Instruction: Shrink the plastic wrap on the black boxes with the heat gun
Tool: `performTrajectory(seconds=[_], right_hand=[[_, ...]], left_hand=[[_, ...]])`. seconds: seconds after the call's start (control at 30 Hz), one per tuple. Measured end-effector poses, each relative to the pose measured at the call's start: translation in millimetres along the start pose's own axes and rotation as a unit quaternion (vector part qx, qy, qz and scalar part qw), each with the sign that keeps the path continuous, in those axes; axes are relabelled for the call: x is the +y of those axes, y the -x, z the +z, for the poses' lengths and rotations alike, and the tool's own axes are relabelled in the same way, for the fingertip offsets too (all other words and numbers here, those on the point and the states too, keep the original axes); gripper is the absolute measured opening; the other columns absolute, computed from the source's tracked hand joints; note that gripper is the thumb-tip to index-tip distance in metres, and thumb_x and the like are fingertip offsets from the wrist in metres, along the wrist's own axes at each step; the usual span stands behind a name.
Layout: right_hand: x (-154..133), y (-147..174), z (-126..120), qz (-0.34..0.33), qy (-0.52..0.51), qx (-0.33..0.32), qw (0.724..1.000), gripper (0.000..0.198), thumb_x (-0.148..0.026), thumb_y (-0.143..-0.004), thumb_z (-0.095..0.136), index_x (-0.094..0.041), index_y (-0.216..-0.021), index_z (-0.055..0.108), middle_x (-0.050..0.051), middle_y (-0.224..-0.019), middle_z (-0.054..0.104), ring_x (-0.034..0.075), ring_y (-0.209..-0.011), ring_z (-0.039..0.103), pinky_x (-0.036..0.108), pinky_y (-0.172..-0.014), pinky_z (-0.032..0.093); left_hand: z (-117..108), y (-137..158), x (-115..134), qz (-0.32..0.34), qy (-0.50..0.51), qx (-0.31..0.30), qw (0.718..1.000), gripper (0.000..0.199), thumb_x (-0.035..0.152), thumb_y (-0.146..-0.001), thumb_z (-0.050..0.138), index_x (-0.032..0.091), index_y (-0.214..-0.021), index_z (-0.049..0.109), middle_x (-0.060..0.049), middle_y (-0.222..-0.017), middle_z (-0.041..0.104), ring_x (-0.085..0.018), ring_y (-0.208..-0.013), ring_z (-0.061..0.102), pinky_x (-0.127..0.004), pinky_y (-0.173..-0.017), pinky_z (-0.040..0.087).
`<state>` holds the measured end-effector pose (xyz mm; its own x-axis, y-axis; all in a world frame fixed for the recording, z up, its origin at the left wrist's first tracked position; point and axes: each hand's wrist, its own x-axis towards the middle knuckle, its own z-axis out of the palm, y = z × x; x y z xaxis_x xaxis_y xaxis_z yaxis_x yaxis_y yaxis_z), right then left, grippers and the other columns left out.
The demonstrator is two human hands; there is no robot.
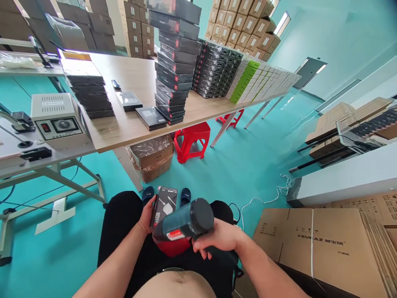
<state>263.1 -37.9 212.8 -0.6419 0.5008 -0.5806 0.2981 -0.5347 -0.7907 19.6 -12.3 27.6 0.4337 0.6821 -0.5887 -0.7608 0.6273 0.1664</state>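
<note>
My left hand (146,216) is closed round the left side of a small black retail box (166,199), upright over my lap with a picture of a white device and cable on its face. My right hand (218,236) grips a dark teal heat gun (181,221) with a black rear cap and a red-and-white label. The heat gun's front end points left at the lower part of the box and covers some of it. Most of its handle is hidden by my fingers.
A wooden table (124,134) ahead holds a tall stack of black boxes (175,70), flat single boxes and green-and-white cartons (245,80). A control unit (58,118) sits left. Red stools (194,138) stand beneath; big cartons (310,240) lie right, near a white cable (263,202).
</note>
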Motion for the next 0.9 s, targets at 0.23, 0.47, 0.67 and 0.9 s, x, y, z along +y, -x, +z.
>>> performTrajectory(seconds=[0.23,0.47,0.67,0.9], right_hand=[[-7,-21,-19,-0.078,-0.141,0.180,0.970,0.030,-0.031,-0.073,0.065,-0.015,-0.098,0.065,0.004,-0.075,0.066,0.014,-0.058,0.061,0.025,-0.049,0.048],[17,-8,-44,-0.025,-0.096,0.191,0.977,0.027,-0.029,-0.073,0.065,-0.012,-0.094,0.064,0.005,-0.072,0.066,0.014,-0.055,0.060,0.024,-0.046,0.047],[44,13,-33,-0.009,-0.143,0.105,0.984,0.032,-0.031,-0.071,0.066,-0.011,-0.097,0.065,0.006,-0.076,0.067,0.014,-0.055,0.061,0.023,-0.046,0.046],[52,6,-25,-0.046,-0.207,0.196,0.958,0.033,-0.032,-0.072,0.065,-0.011,-0.097,0.065,0.006,-0.077,0.066,0.013,-0.056,0.060,0.024,-0.047,0.047]], left_hand=[[-5,-3,0,-0.028,-0.022,0.012,0.999,0.050,0.051,-0.081,0.057,0.012,-0.112,0.064,-0.016,-0.090,0.073,-0.035,-0.089,0.069,-0.046,-0.075,0.055],[-4,0,2,0.010,-0.030,-0.005,1.000,0.050,0.050,-0.081,0.057,0.010,-0.111,0.064,-0.016,-0.089,0.073,-0.034,-0.087,0.069,-0.046,-0.077,0.055],[-1,-8,3,0.084,0.026,0.011,0.996,0.037,0.041,-0.083,0.060,0.014,-0.108,0.063,-0.010,-0.091,0.072,-0.026,-0.086,0.069,-0.039,-0.082,0.055],[-17,-27,8,0.099,0.052,0.064,0.992,0.042,0.055,-0.082,0.057,0.017,-0.099,0.056,-0.014,-0.100,0.067,-0.031,-0.095,0.066,-0.050,-0.080,0.055]])
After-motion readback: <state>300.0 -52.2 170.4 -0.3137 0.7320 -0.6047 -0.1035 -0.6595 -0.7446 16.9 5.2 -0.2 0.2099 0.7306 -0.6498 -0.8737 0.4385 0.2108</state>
